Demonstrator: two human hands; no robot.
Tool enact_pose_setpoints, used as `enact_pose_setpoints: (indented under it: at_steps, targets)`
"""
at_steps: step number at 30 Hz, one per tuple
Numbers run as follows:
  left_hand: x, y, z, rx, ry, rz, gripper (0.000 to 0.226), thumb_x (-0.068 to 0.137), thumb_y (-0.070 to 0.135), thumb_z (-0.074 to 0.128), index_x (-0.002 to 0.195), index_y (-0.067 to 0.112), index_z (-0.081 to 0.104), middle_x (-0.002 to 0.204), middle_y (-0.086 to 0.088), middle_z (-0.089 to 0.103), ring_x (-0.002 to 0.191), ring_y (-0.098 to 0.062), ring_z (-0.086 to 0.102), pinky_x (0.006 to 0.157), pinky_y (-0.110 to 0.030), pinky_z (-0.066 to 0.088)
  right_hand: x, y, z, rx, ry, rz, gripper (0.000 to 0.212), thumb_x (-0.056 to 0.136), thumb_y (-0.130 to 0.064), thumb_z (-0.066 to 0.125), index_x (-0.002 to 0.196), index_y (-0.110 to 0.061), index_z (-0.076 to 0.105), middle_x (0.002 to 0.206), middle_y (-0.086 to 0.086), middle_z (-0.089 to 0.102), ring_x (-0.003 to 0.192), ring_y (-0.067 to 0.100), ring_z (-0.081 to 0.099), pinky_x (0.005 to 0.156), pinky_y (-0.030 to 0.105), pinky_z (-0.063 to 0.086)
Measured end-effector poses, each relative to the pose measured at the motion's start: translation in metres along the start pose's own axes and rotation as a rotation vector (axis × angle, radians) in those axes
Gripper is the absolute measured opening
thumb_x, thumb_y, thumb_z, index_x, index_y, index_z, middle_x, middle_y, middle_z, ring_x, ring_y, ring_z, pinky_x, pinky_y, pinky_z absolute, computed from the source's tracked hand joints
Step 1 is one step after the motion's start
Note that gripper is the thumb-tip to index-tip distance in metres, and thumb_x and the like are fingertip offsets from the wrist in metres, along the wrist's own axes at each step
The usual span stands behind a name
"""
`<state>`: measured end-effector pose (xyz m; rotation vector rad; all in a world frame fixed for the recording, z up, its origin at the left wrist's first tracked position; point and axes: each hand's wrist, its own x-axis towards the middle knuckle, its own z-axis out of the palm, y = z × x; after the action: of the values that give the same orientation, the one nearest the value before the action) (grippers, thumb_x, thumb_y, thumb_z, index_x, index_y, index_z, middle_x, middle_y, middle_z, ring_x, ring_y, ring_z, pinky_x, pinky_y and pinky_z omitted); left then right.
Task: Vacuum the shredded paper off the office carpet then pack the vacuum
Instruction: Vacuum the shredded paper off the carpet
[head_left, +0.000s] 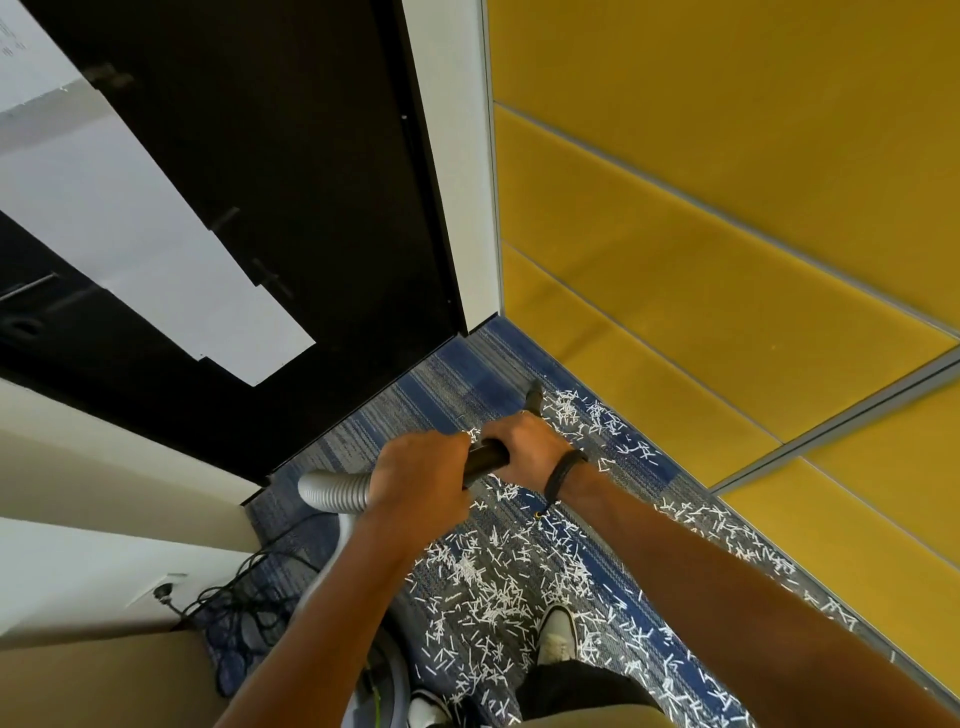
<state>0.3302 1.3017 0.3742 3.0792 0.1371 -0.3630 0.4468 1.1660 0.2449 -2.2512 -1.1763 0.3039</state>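
1. Bright, even indoor light; src not visible.
2. Pale reflections w/ glare on black cabinet (270, 171) front.
3. Soft, faint shadows on carpet (467, 374).
4. Wide-angle bending at edges.
5. Slight softness overall; forearms near bottom edge blurred.

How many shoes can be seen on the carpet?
2. One pale shoe stands among the shredded paper, below the right forearm. The other shoe is at the bottom edge, partly cut off, beside the vacuum body.

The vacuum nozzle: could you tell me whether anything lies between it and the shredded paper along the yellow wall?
Nothing visible does. The nozzle sits at the edge of the shredded paper, with only bare carpet around. Both the left hand and right hand grip the wand.
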Motion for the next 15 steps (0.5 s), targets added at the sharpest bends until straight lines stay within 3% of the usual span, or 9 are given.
enact_pose_setpoints:
  at_steps: [10,15]
  targets:
    - [-0.002,0.005,-0.009,-0.034,0.007,0.05,0.04,0.093,0.042,0.072,0.128,0.027,0.061,0.1,0.004,0.071,0.092,-0.019,0.069,0.084,-0.037,0.059,-0.015,0.005,-0.012,-0.032,-0.027,0.012,0.01,0.082,-0.022,0.073,0.088,-0.018,0.065,0.078,-0.004,0.068,0.072,0.016,0.063,0.068,0.037,0.057]
    - [0.006,0.009,-0.008,-0.011,0.012,0.031,0.038,0.093,0.04,0.071,0.127,0.026,0.061,0.099,0.004,0.07,0.091,-0.019,0.069,0.083,-0.037,0.059,-0.007,0.01,-0.014,-0.047,-0.04,0.024,0.011,0.078,-0.013,0.073,0.085,-0.018,0.066,0.076,-0.003,0.068,0.07,0.016,0.062,0.067,0.037,0.057]
